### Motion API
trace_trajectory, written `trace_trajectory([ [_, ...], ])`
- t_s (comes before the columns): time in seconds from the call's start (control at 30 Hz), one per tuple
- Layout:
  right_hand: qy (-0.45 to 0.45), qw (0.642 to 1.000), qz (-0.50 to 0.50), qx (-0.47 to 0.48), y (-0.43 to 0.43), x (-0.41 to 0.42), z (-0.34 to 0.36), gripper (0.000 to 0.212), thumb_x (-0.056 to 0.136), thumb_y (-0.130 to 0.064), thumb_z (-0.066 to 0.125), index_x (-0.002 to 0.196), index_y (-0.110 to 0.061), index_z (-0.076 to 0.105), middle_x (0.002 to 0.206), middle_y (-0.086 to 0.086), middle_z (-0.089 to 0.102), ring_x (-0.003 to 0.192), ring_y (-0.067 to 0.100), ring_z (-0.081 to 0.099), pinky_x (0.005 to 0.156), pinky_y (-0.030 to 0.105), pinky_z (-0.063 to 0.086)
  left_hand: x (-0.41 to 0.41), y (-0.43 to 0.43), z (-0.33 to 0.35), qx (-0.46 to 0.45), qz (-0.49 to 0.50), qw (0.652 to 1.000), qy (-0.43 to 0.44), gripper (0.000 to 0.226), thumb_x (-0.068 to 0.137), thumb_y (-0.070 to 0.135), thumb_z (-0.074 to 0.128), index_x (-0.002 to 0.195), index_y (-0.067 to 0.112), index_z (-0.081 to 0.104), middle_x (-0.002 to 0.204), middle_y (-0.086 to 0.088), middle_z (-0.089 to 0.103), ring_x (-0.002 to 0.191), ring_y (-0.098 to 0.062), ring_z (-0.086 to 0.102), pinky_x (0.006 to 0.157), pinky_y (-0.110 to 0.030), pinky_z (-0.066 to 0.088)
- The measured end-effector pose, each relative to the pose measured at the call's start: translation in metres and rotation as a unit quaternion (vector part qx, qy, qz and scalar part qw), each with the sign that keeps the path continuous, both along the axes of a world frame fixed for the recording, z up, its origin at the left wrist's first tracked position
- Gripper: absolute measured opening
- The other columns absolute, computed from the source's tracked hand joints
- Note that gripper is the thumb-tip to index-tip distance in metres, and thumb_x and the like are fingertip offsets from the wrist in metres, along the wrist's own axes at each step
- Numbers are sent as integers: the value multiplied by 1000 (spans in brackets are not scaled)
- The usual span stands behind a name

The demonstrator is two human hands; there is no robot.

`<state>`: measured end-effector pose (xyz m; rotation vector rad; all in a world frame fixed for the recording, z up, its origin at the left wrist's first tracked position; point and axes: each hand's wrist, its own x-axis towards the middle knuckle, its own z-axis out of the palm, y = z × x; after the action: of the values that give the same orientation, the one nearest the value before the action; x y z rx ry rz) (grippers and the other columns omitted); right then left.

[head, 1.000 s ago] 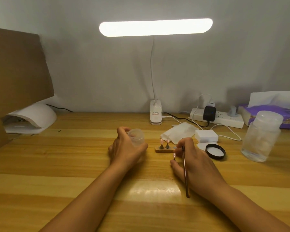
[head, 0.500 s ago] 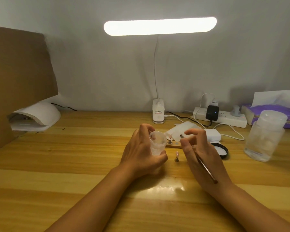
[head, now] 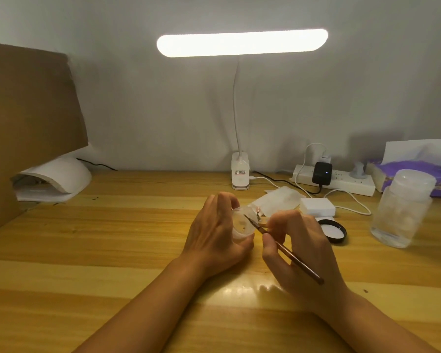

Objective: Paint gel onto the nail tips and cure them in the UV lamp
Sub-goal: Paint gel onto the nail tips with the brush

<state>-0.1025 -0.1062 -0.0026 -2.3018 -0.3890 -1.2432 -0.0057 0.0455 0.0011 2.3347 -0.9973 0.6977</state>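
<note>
My left hand (head: 214,233) grips a small translucent gel jar (head: 242,224), tilted with its mouth toward the right. My right hand (head: 301,250) pinches a thin brown brush (head: 290,253); its tip reaches into the jar's mouth. A nail tip on a small stand (head: 258,212) shows just behind the jar, mostly hidden by my hands. The white UV lamp (head: 54,180) sits at the far left of the wooden desk (head: 112,238), its opening facing me.
A black jar lid (head: 332,230) lies right of my right hand, with a white block (head: 317,206) behind it. A clear plastic container (head: 402,208) stands at right, before a purple tissue pack (head: 418,171). A power strip (head: 336,180), cables and desk lamp base (head: 240,174) line the wall.
My left hand carried the jar rightward and tilted it. My right hand lifted off the desk, swung the brush round and put its tip into the jar.
</note>
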Motion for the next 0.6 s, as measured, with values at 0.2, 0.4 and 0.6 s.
trace_trajectory([
  [0.2,38,999,-3,-4,-1,2,1,11,89,-35,59,87,-24,56,74,-19,55,71,2,53,68,21,43,-1,0,1,3,-7,1000,-10,65,71,44,77,106,28,24,101,2,43,85,-13,43,63,-19,36],
  [0.4,64,997,-7,-35,0,1,2,14,89,-38,57,88,-24,59,74,-15,58,69,7,54,63,32,48,-2,-1,1,14,-20,999,-33,64,70,42,76,107,25,27,97,1,44,82,-14,42,62,-21,36],
  [0.6,70,997,-12,-35,0,1,2,14,89,-38,58,88,-25,60,75,-13,60,70,7,55,63,34,50,-2,-2,2,19,-23,999,-43,64,69,37,79,106,24,28,97,-2,50,82,-14,42,62,-22,35],
])
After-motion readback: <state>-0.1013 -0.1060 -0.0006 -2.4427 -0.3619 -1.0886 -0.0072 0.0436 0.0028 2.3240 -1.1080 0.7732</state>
